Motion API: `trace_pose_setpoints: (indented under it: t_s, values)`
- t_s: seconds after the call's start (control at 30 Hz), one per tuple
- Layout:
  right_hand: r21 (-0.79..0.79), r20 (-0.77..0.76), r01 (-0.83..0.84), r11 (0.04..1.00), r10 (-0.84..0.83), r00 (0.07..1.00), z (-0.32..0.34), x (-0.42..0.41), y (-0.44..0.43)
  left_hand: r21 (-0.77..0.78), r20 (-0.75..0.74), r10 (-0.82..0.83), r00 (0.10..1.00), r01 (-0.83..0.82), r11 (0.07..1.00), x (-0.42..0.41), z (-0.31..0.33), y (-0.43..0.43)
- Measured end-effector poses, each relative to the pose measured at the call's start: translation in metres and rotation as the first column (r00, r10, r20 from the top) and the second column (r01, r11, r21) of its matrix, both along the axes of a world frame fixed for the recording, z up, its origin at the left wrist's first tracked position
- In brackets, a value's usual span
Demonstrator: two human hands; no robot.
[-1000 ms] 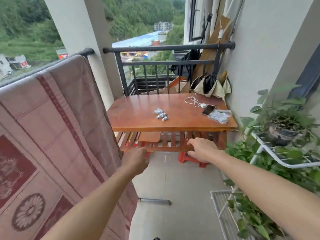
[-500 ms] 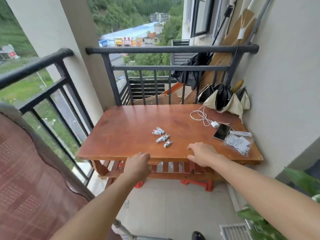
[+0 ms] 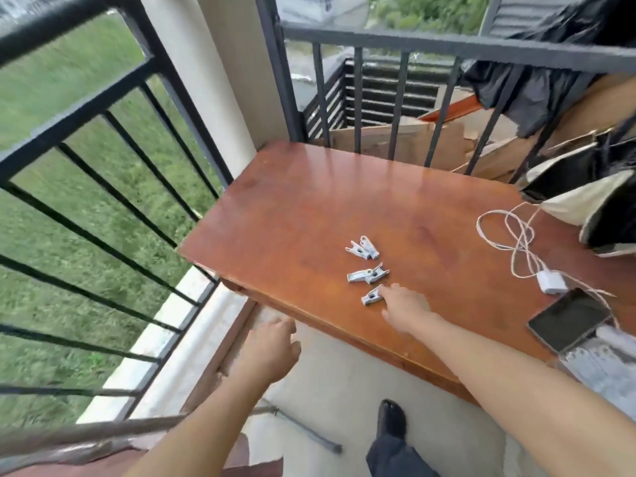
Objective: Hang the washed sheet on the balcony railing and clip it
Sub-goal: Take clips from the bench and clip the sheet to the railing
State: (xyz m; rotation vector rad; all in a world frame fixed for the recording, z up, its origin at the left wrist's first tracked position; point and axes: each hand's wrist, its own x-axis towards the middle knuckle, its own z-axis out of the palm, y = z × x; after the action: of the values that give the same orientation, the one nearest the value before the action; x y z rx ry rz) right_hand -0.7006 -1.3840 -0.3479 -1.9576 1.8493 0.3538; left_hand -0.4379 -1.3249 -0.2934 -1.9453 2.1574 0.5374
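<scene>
Several small grey clothes clips [image 3: 367, 273] lie on the brown wooden table [image 3: 296, 218]. My right hand [image 3: 406, 306] reaches over the table's front edge, its fingertips touching the nearest clip [image 3: 372, 295]; it grips nothing. My left hand [image 3: 272, 349] hovers below the table's left corner with fingers loosely apart and holds nothing. The reddish patterned sheet [image 3: 103, 456] shows only as a strip at the bottom left, draped over the black balcony railing [image 3: 79, 111].
A white charger with cable [image 3: 550, 282], a dark phone [image 3: 568, 320] and a clear bag [image 3: 602, 370] sit at the table's right end. Folded umbrellas [image 3: 592, 194] and cardboard [image 3: 406, 139] lie behind. My shoe [image 3: 390, 418] and a grey pole [image 3: 316, 438] are on the floor.
I have stepped closer and the view has tilted down. My right hand went from the table's front edge forward onto the nearest clip. The sheet has slid almost out of view.
</scene>
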Motion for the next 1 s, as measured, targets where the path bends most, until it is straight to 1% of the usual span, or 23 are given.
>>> trace_pose_setpoints:
  t_s: [0.1, 0.2, 0.3, 0.4, 0.47, 0.53, 0.6, 0.7, 0.77, 0.83, 0.93, 1.0]
  values:
    - [0.014, 0.009, -0.039, 0.999, 0.039, 0.999, -0.029, -0.005, -0.029, 0.073, 0.019, 0.07, 0.997, -0.071, 0.995, -0.009, -0.013, -0.001]
    - [0.05, -0.053, -0.107, 0.993, 0.11, 0.992, -0.054, -0.006, -0.043, 0.137, 0.061, 0.124, 0.99, -0.131, 0.982, -0.013, -0.023, 0.003]
    - [0.026, -0.122, -0.16, 0.987, 0.162, 0.979, -0.07, -0.012, -0.051, 0.175, 0.071, 0.174, 0.982, -0.184, 0.967, -0.015, -0.031, 0.004]
    - [0.0, -0.132, -0.206, 0.979, 0.204, 0.97, -0.071, -0.012, -0.057, 0.18, 0.073, 0.212, 0.974, -0.222, 0.958, -0.011, -0.032, 0.007]
    - [0.002, -0.07, -0.216, 0.976, 0.215, 0.974, -0.061, -0.002, -0.061, 0.16, 0.077, 0.229, 0.97, -0.239, 0.958, -0.005, -0.025, 0.008]
    - [-0.026, 0.01, -0.262, 0.965, 0.263, 0.965, -0.046, 0.017, -0.063, 0.115, 0.086, 0.237, 0.968, -0.246, 0.962, 0.004, -0.012, 0.008]
    - [-0.104, 0.073, -0.341, 0.934, 0.349, 0.934, -0.024, 0.042, -0.063, 0.05, 0.098, 0.241, 0.966, -0.247, 0.968, 0.016, 0.008, 0.01]
    - [-0.268, 0.141, -0.433, 0.861, 0.479, 0.866, 0.019, 0.085, -0.057, -0.061, 0.12, 0.255, 0.959, -0.249, 0.966, 0.042, 0.043, 0.018]
    - [-0.377, 0.174, -0.463, 0.802, 0.553, 0.815, 0.046, 0.114, -0.048, -0.13, 0.179, 0.253, 0.951, -0.232, 0.964, 0.059, 0.066, 0.031]
    - [-0.451, 0.197, -0.484, 0.75, 0.612, 0.766, 0.067, 0.142, -0.036, -0.175, 0.247, 0.251, 0.936, -0.212, 0.962, 0.077, 0.091, 0.049]
    - [-0.52, 0.212, -0.515, 0.682, 0.686, 0.696, 0.089, 0.187, -0.017, -0.213, 0.375, 0.222, 0.9, -0.15, 0.966, 0.104, 0.132, 0.084]
    - [-0.519, 0.23, -0.552, 0.653, 0.729, 0.645, 0.097, 0.214, -0.002, -0.202, 0.47, 0.169, 0.866, -0.081, 0.976, 0.12, 0.154, 0.111]
